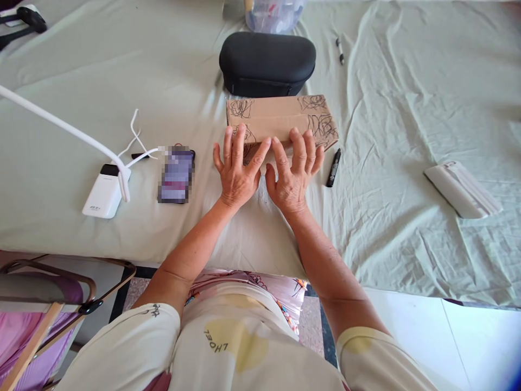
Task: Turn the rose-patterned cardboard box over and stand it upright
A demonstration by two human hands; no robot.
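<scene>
A brown cardboard box with black scribbles at its corners lies on the cloth-covered table in front of me. My left hand reaches its near left part, fingers spread and fingertips over the near edge. Beside it my right hand has its fingers spread too, with the tips on or just over the box's near right side. The two index fingertips almost meet at the middle. Neither hand grips anything. A black marker lies on the cloth just right of my right hand.
Behind the box sits a black zip case, then a clear plastic tub. A phone and a white power bank with cables lie left. A pen and a grey-white pouch-like object lie right. A folding chair stands lower left.
</scene>
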